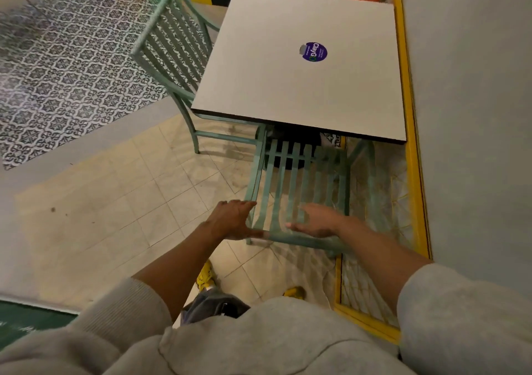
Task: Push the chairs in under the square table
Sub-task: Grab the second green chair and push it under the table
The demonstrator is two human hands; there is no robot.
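A square pale table (pixel 302 92) with a purple sticker stands against the right wall. A green slatted metal chair (pixel 290 178) is at the table's near edge, its seat tucked beneath the tabletop and its backrest toward me. My left hand (pixel 233 220) rests on the top rail's left corner, fingers spread. My right hand (pixel 318 220) lies on the rail's middle, fingers spread and blurred. A second green chair (pixel 169 46) stands at the table's left side, its seat partly under the top.
The grey wall (pixel 472 115) with a yellow trim (pixel 411 144) runs along the right. Patterned tile floor (pixel 66 66) lies to the left, cream tiles (pixel 138 202) in front. My yellow shoes (pixel 205 276) are just behind the chair.
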